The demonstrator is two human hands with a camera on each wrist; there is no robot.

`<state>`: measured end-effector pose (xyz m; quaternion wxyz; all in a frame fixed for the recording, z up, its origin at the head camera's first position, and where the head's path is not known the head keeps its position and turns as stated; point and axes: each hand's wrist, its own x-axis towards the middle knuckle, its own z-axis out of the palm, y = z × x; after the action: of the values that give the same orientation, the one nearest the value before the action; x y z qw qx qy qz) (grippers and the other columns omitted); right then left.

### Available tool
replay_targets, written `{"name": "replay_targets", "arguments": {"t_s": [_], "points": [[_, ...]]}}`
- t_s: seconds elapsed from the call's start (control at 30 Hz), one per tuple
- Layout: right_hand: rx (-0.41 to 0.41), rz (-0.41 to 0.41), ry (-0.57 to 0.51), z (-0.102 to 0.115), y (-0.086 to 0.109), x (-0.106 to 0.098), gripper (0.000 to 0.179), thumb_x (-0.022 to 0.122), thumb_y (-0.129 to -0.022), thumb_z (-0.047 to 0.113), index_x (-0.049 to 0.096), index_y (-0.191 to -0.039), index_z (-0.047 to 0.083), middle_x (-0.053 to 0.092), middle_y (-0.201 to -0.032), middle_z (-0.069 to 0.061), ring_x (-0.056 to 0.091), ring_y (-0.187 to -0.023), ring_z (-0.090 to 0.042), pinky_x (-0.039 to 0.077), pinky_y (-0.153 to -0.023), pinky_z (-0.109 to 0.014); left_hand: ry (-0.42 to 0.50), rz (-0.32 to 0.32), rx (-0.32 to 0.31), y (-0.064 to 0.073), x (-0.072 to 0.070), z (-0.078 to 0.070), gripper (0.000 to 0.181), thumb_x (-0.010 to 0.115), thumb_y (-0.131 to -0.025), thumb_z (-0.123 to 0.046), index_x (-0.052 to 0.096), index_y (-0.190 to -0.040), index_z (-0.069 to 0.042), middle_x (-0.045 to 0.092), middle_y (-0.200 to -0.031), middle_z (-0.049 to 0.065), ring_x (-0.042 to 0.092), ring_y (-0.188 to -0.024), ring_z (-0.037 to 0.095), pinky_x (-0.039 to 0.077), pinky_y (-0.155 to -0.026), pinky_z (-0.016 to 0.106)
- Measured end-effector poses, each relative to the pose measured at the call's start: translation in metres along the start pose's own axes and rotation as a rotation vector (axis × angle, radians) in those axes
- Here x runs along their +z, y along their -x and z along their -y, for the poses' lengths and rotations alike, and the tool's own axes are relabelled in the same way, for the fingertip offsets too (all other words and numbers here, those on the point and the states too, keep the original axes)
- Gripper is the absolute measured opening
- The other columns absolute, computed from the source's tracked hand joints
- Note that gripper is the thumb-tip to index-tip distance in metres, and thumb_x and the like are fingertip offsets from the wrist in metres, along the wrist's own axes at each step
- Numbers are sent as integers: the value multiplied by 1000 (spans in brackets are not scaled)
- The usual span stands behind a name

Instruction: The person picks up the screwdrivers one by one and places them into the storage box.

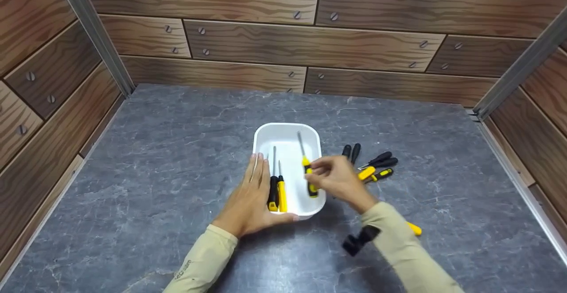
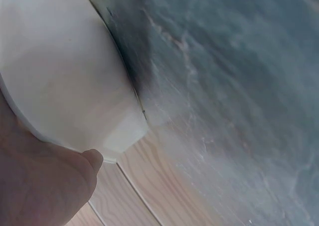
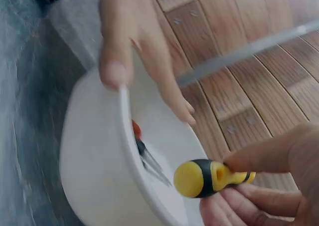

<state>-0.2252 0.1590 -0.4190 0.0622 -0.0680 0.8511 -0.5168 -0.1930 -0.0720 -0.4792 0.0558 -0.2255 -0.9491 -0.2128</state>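
A white plastic tray (image 1: pixel 286 125) stands on the grey marbled tabletop. My left hand (image 1: pixel 250 202) rests along its left side, fingers straight, thumb stretched over the near rim. Over the tray's right part, my right hand (image 1: pixel 339 178) pinches a yellow-and-black screwdriver (image 1: pixel 312 190) by its handle, the shaft pointing away from me. The butt of this screwdriver (image 3: pixel 190 178) faces the camera in the right wrist view. Inside, at the tray's left, lie a black-handled screwdriver (image 1: pixel 273 193) with a yellow end and a yellow-handled tool (image 1: pixel 282 197) with a thin tip, side by side.
Right of the tray lies a group of hand tools: black handles (image 1: pixel 355 152), another black-handled pair (image 1: pixel 384 157), a yellow handle (image 1: pixel 366 173) and a black-and-yellow handle (image 1: pixel 383 174). A yellow piece (image 1: pixel 415 228) shows past the right sleeve. Wood-patterned walls (image 1: pixel 248 40) enclose the table.
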Motion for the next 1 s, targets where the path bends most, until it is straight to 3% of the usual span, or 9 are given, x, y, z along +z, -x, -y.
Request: {"name": "replay_targets", "arguments": {"t_s": [0.23, 0.4, 0.53, 0.7, 0.8, 1.0], "points": [[48, 46, 378, 5, -12, 32, 49, 82, -82, 14, 65, -123, -5, 76, -87, -7, 72, -77, -19, 60, -74, -37, 1, 6, 5, 1, 1, 0, 139, 55, -73, -91, 12, -157, 11, 4, -165, 28, 1, -154, 38, 24, -121, 48], [9, 108, 519, 6, -18, 40, 52, 83, -81, 16, 63, -124, -5, 74, -84, -8, 70, -78, -23, 57, -77, -43, 11, 6, -2, 1, 0, 0, 140, 54, -72, -92, 12, -157, 11, 3, -166, 28, 0, -154, 37, 21, -122, 48], [-30, 116, 563, 5, -20, 45, 43, 82, -80, 15, 67, -113, -7, 72, -82, -11, 68, -78, -28, 57, -78, -46, 17, 10, -7, 0, 0, 0, 141, 53, -71, -93, 11, -158, 10, 2, -166, 27, -1, -154, 37, 20, -122, 48], [-65, 112, 581, 2, -22, 51, 16, 78, -79, 8, 65, -85, 0, 63, -72, -7, 59, -67, -26, 53, -64, -42, 21, 16, -12, -1, -2, 0, 141, 53, -71, -93, 11, -158, 10, 2, -166, 27, -1, -154, 36, 18, -122, 47], [-64, 112, 584, 2, -22, 53, 19, 76, -78, 7, 57, -74, 7, 54, -65, -3, 52, -61, -23, 46, -56, -38, 21, 10, -12, -1, -2, 0, 141, 53, -71, -93, 12, -157, 10, 3, -166, 28, -1, -154, 36, 17, -122, 47], [-63, 113, 596, 1, -23, 56, 22, 74, -75, 6, 53, -71, 9, 50, -64, 0, 49, -60, -21, 44, -54, -37, 37, 24, -36, 1, -1, 0, 141, 53, -71, -93, 10, -158, 9, 0, -166, 26, -3, -155, 34, 19, -122, 48]]}}
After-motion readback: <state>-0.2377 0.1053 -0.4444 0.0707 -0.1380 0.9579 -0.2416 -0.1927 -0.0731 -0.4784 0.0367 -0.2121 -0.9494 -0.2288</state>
